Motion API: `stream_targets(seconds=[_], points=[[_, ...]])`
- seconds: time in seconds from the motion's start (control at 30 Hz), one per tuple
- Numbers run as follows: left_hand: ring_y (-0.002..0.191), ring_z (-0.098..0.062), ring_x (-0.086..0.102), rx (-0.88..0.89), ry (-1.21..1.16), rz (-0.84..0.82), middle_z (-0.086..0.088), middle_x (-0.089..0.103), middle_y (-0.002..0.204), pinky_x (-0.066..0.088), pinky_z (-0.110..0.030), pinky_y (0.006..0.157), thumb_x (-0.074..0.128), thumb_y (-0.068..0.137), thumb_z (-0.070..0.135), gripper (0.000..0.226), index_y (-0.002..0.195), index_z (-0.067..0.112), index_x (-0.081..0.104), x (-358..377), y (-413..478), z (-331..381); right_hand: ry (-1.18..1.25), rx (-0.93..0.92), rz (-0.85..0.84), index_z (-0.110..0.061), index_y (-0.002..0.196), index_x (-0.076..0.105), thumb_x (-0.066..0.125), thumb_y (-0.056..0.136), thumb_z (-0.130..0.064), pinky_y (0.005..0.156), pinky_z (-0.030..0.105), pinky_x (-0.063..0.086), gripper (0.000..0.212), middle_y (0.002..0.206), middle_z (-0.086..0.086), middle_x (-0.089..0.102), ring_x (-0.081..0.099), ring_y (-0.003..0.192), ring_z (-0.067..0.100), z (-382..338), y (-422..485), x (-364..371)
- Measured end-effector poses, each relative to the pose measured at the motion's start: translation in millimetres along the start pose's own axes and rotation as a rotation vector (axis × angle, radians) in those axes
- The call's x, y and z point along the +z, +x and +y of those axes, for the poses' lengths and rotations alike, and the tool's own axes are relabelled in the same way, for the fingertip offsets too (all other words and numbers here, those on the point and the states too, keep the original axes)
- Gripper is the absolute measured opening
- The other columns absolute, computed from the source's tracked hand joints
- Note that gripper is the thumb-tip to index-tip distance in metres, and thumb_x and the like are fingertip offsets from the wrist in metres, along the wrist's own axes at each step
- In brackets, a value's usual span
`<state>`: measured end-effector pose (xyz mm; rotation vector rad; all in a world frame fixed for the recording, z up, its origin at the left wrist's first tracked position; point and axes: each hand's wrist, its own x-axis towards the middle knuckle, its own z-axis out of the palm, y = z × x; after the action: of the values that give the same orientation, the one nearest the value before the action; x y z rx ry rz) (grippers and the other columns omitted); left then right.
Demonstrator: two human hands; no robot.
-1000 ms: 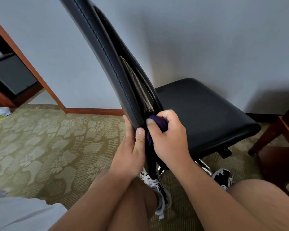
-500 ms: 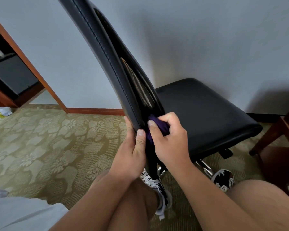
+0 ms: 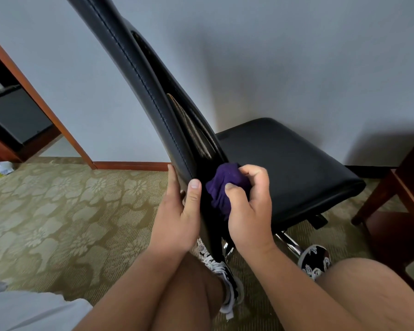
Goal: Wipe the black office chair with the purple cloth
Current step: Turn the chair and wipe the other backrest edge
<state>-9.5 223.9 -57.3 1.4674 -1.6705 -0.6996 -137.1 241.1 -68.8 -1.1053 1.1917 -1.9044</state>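
Lowered slightly – purple cloth (image 3: 221, 187) at the backrest base of the black office chair (image 3: 285, 158).
It is gripped, bunched, by the right hand (image 3: 249, 211) at 3 o'clock; the chair's edge is pinched by the left hand (image 3: 177, 211) at 9 o'clock, likely for steadying.

On patterned carpet (image 3: 58, 223), black office chair (image 3: 285, 163)

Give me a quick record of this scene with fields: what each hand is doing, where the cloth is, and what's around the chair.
left hand: grips the lower edge of the black office chair backrest, thumb on the near side
right hand: holds the bunched purple cloth
cloth position: against the lower backrest, on the seat side
floor: patterned carpet
nearby: wooden table to the right of the seat
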Motion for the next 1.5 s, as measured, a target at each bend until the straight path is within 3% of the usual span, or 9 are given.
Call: stream_targets(seconds=[0.13, 0.2, 0.3, 0.4, 0.47, 0.73, 0.87, 1.13, 1.5], points=[[0.127, 0.016, 0.040, -0.007, -0.034, 0.060, 0.026, 0.049, 0.142, 0.032, -0.018, 0.105, 0.032, 0.079, 0.084, 0.094, 0.159, 0.038, 0.013, -9.2, 5.8, 24.4, -0.065, -0.109, -0.018, -0.024, 0.115, 0.054, 0.063, 0.091, -0.017, 0.083, 0.009, 0.043, 0.027, 0.103, -0.024, 0.063, 0.059, 0.096, -0.003, -11.3, 4.8, 3.7], [0.110, 0.022, 0.051, -0.029, -0.001, 0.064, 0.030, 0.063, 0.119, 0.040, -0.015, 0.092, 0.038, 0.084, 0.078, 0.082, 0.153, 0.035, 0.030, -13.2, 9.9, 36.6, -0.168, -0.134, -0.026, -0.026, 0.127, 0.053, 0.065, 0.095, -0.021, 0.092, 0.014, 0.045, 0.034, 0.118, -0.020, 0.060, 0.058, 0.111, 0.002, -6.9, 7.2, 9.2], [0.086, 0.008, 0.060, -0.059, 0.146, 0.074, 0.023, 0.063, 0.090, 0.044, -0.022, 0.073, 0.042, 0.092, 0.066, 0.060, 0.136, 0.026, 0.047, -13.2, 14.8, 46.8, -0.284, -0.152, -0.033, -0.020, 0.122, 0.056, 0.066, 0.096, -0.024, 0.088, 0.029, 0.052, 0.028, 0.115, -0.010, 0.061, 0.060, 0.105, 0.007, 7.3, 10.6, 12.8], [0.086, -0.013, 0.062, -0.039, 0.277, 0.080, 0.011, 0.065, 0.093, 0.047, -0.033, 0.074, 0.039, 0.095, 0.063, 0.062, 0.136, 0.017, 0.043, -11.2, 14.8, 48.2, -0.422, -0.157, -0.047, -0.020, 0.112, 0.058, 0.067, 0.094, -0.028, 0.075, 0.035, 0.053, 0.022, 0.107, -0.010, 0.061, 0.059, 0.094, 0.007, 21.2, 10.2, 8.6], [0.084, -0.015, 0.058, -0.036, 0.317, 0.083, 0.007, 0.063, 0.093, 0.044, -0.033, 0.073, 0.037, 0.096, 0.062, 0.064, 0.139, 0.014, 0.040, -11.0, 15.2, 46.5, -0.493, -0.157, -0.039, -0.020, 0.109, 0.059, 0.066, 0.094, -0.031, 0.071, 0.036, 0.053, 0.020, 0.105, -0.012, 0.061, 0.059, 0.091, 0.007, 27.5, 7.0, 5.1], [0.085, -0.009, 0.060, 0.041, 0.310, -0.005, 0.012, 0.067, 0.096, 0.042, -0.030, 0.075, 0.029, 0.089, 0.073, 0.079, 0.149, 0.023, 0.033, -24.1, 15.7, 40.7, -0.467, -0.093, -0.020, -0.031, 0.116, 0.046, 0.069, 0.092, -0.033, 0.075, 0.038, 0.054, 0.034, 0.107, -0.011, 0.063, 0.063, 0.093, 0.012, 26.1, 1.7, 6.7], [0.077, 0.011, 0.058, 0.067, 0.291, -0.036, 0.019, 0.063, 0.084, 0.042, -0.023, 0.069, 0.026, 0.087, 0.075, 0.077, 0.145, 0.025, 0.039, -32.3, 17.5, 40.1, -0.421, -0.172, 0.010, -0.021, 0.116, 0.055, 0.069, 0.092, -0.028, 0.080, 0.037, 0.053, 0.028, 0.106, -0.009, 0.062, 0.061, 0.095, 0.012, 10.5, 15.5, 17.2], [0.083, 0.018, 0.057, 0.095, 0.259, -0.017, 0.014, 0.068, 0.079, 0.043, -0.009, 0.063, 0.026, 0.087, 0.075, 0.082, 0.146, 0.021, 0.044, -35.7, 20.0, 35.0, -0.424, -0.265, -0.056, -0.017, 0.115, 0.058, 0.064, 0.095, -0.028, 0.079, 0.030, 0.050, 0.023, 0.105, -0.008, 0.062, 0.059, 0.094, 0.009, -3.0, 28.5, 23.7], [0.082, 0.011, 0.060, 0.115, 0.276, -0.014, 0.009, 0.070, 0.078, 0.049, -0.023, 0.070, 0.020, 0.086, 0.082, 0.090, 0.149, 0.021, 0.040, -35.9, 23.4, 26.2, -0.515, -0.298, -0.055, -0.018, 0.110, 0.060, 0.065, 0.093, -0.024, 0.074, 0.033, 0.054, 0.019, 0.102, -0.015, 0.059, 0.058, 0.089, 0.004, 26.3, 23.4, 4.7]])
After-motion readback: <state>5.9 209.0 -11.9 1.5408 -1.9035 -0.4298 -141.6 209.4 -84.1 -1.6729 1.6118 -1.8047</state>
